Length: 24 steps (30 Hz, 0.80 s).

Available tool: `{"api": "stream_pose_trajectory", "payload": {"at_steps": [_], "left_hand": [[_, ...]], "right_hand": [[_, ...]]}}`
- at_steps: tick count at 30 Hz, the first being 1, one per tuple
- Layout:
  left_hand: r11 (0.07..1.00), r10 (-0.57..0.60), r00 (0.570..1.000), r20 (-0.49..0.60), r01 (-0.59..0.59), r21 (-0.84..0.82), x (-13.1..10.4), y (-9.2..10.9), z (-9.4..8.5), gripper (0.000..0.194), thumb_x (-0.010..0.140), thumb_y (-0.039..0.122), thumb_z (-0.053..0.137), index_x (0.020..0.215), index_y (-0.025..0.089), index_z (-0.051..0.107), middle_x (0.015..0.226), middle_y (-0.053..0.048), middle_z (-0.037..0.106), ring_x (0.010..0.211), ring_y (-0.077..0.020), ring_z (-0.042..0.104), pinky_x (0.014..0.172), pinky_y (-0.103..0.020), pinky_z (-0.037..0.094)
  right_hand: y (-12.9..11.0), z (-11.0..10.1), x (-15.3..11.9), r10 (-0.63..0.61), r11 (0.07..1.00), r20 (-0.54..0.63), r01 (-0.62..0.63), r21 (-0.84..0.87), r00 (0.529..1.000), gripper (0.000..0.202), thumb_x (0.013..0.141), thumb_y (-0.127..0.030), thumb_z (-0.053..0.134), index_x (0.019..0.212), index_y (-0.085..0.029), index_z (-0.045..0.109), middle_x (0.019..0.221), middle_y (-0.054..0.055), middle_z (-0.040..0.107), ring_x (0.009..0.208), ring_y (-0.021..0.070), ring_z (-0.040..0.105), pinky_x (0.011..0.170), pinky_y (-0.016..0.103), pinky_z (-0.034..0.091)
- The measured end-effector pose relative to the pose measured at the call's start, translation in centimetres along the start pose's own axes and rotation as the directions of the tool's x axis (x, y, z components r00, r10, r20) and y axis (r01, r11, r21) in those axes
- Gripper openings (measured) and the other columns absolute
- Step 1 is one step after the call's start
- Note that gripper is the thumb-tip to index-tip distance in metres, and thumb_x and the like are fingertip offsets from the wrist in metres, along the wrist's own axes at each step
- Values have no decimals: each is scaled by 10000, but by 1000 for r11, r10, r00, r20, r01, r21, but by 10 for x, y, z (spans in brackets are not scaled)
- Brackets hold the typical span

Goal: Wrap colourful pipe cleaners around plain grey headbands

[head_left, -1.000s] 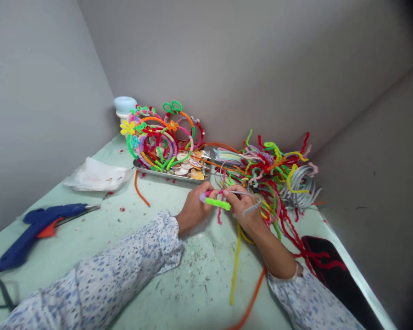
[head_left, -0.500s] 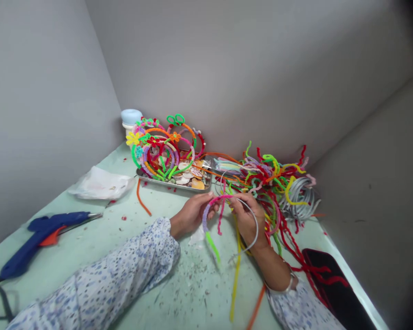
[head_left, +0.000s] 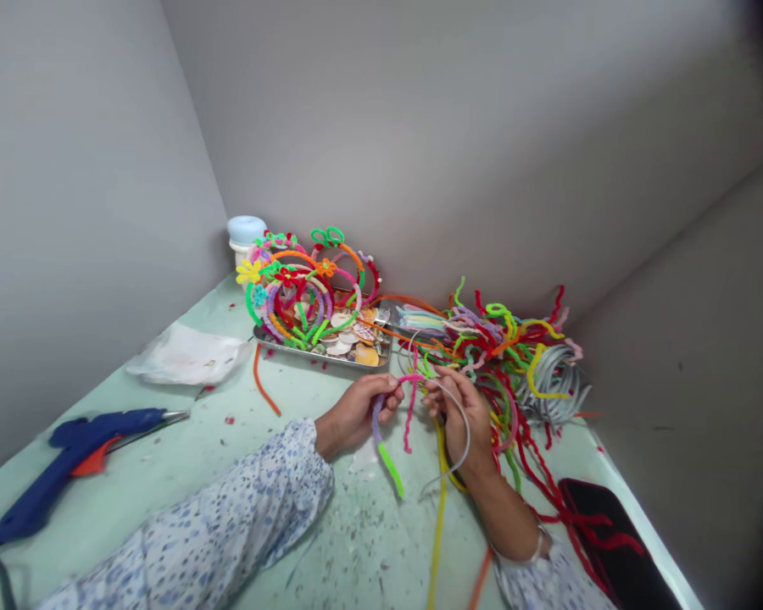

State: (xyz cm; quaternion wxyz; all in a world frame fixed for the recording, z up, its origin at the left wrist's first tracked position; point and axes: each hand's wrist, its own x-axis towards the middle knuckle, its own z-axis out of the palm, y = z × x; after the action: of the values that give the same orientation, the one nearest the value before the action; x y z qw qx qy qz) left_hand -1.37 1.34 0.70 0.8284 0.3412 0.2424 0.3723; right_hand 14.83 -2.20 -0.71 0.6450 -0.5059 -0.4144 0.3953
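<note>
Grey walls (head_left: 420, 127) met behind a pale green table (head_left: 349, 551), and far left lay a glue gun (head_left: 69, 466), nozzle pointing right, a packet (head_left: 187, 356) just beyond. Next along came the tray (head_left: 321, 359), hoops (head_left: 325, 268) piled over discs (head_left: 367, 356). Then my left hand (head_left: 354, 415): thumb and fingers pinched the band (head_left: 391, 469) by its pink stretch, purple and green sections dangling below. Beside it hung a pink stem (head_left: 410, 415), lower end loose; a slack pinch, I judged, could have let those wraps slide on the bare wire (head_left: 469, 436). On to my right hand (head_left: 478, 415), fingers curled by that wire; whether they gripped it, I couldn't tell. It bowed down, its tip near a yellow stem (head_left: 440, 525), so a quick turn could have snagged the two. Rightmost, a heap (head_left: 492, 352) sprawled beside a coil (head_left: 550, 381), red strands (head_left: 569, 513) trailing over a phone (head_left: 629, 572): one tug could have dragged the lot.
</note>
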Motion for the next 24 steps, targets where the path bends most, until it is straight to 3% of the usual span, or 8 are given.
{"api": "stream_pose_trajectory", "payload": {"at_steps": [5, 8, 12, 17, 21, 24], "left_hand": [[999, -5, 1000, -22, 4, -52, 0, 0, -1, 143, 731, 225, 585, 669, 97, 575, 605, -16, 514, 434, -49, 419, 392, -167, 273], [996, -56, 998, -38, 53, -78, 0, 2, -3, 177, 754, 248, 564, 705, 82, 599, 595, -19, 516, 409, -49, 405, 376, -174, 246], [988, -115, 991, -71, 107, -109, 0, 5, -5, 258, 814, 301, 513, 723, 78, 604, 579, -18, 509, 379, -51, 391, 351, -184, 196], [991, -76, 997, -33, 72, -114, -1, 4, -4, 183, 791, 251, 554, 682, 106, 568, 587, -13, 510, 414, -57, 408, 387, -181, 266], [992, -34, 997, 75, 43, -120, -3, 1, -3, 154, 757, 228, 652, 699, 116, 563, 648, -22, 544, 545, -80, 498, 481, -182, 351], [995, -32, 985, 167, 46, -84, -6, -1, -4, 202, 745, 269, 708, 727, 112, 581, 657, -15, 546, 523, -64, 465, 456, -181, 287]], "right_hand": [[-7, -5, 2, 166, 940, 136, -198, 278, 977, 384, 820, -545, 576, 895, -176, 655, 640, 8, 635, 487, 111, 563, 434, 216, 415], [-9, -7, 2, 196, 929, 209, -250, 273, 958, 311, 757, -438, 690, 922, -176, 658, 595, -23, 610, 443, 79, 528, 419, 183, 399], [-10, -7, 3, 220, 942, 213, -264, 205, 952, 265, 697, -354, 748, 869, -173, 657, 563, -40, 591, 428, 64, 502, 417, 170, 385], [-13, -8, 7, 136, 989, 165, -143, 32, 977, 258, 751, -394, 700, 885, -176, 660, 633, -24, 619, 495, 84, 528, 448, 191, 386], [-21, -7, 8, 42, 987, 115, -23, -161, 993, 261, 813, -415, 631, 923, -181, 661, 684, -6, 640, 548, 116, 559, 505, 231, 426], [-33, -5, 5, -172, 915, 50, 178, -362, 984, 241, 832, -390, 605, 941, -183, 666, 814, 39, 666, 709, 170, 619, 661, 308, 499]]}}
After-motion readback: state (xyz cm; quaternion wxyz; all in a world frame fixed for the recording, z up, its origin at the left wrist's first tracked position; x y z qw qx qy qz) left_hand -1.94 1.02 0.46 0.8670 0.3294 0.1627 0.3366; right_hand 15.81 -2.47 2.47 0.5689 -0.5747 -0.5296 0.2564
